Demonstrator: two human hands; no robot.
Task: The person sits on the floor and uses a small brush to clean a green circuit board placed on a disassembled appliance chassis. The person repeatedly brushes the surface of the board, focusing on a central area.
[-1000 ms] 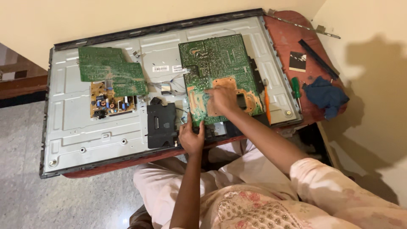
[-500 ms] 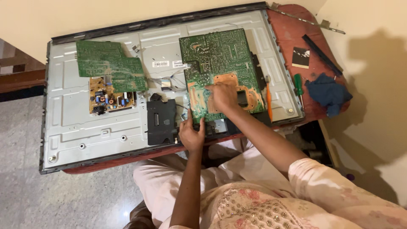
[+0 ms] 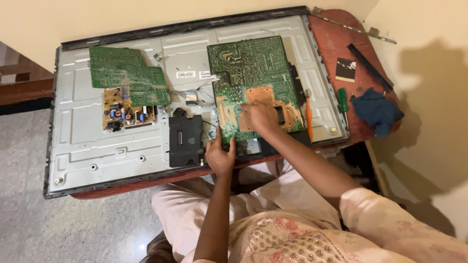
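Green circuit board (image 3: 253,78), lower part hidden under right hand (image 3: 261,118).

A plain cream wall (image 3: 146,14) fills the top of the frame and turns a corner at the upper right, where a dark, soft-edged shadow (image 3: 434,112) falls across it. A reddish-brown wooden table (image 3: 336,39) stands against that wall, its rounded corner at the upper right. Pale speckled stone floor (image 3: 63,229) covers the lower left, and dark wooden steps (image 3: 19,78) show at the left edge.
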